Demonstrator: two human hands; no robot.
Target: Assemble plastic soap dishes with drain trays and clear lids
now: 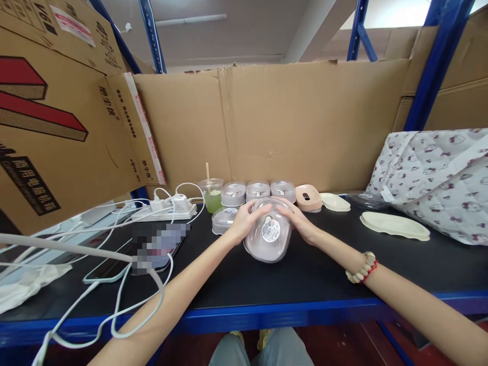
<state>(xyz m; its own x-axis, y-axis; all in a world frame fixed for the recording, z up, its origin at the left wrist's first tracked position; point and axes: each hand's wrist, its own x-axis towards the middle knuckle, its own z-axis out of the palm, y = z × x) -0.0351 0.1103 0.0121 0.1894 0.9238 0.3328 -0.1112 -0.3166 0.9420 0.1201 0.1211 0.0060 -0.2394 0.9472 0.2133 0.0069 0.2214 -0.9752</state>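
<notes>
**Both hands clamp a clear domed container**

And here we are over the black shelf top, both hands on one piece. The left hand wraps the left flank of the clear domed container, fingers curled over its top edge; the right hand presses in from the opposite side, a beaded bracelet on that wrist. Clamped between the two palms, the container is tipped toward the camera, its round label facing us. Whether its lower edge touches the shelf top I cannot tell.

Just behind the container runs a row of three lidded clear containers, a fourth one just left of it. Right of that row sit a pink lid and cream lids. Left of the row stand a cup of green drink and a white power strip.
</notes>
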